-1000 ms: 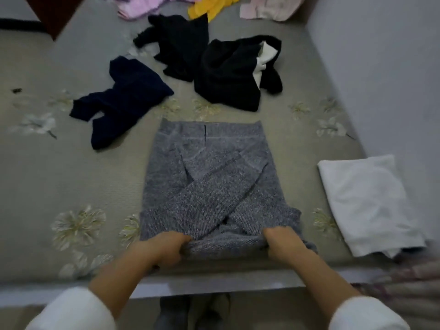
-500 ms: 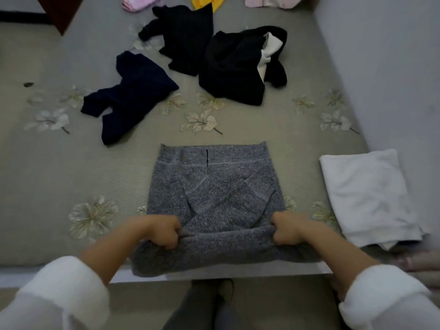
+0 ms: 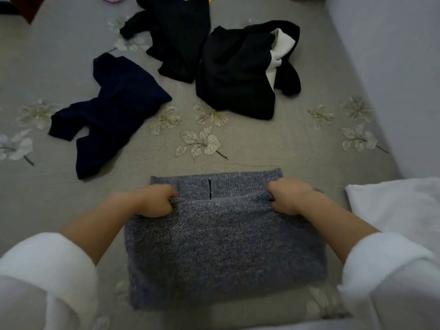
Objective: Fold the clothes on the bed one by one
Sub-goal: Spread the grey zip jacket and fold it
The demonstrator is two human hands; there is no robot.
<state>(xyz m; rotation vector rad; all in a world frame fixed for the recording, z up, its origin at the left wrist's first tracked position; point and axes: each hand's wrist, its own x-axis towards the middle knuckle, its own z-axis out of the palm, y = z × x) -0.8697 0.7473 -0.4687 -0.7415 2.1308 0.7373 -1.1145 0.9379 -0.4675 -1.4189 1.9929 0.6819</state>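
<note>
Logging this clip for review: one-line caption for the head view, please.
Mid-fold: left hand and right hand grip the folded-over edge of a grey sweater on the bed.

1. We saw dim, flat, cool light and only faint shadows on the bed.
2. We found the white sleeves near the lens soft and blurred.
3. We noticed wide-angle bending toward the edges, and the black clothes showed as near-featureless dark patches.

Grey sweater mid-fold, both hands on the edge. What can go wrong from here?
1. The left hand and right hand pinch only the corners of the grey sweater; the middle may sag and land uneven.
2. The right sleeve sits close to the folded white cloth; it may get rumpled.
</note>
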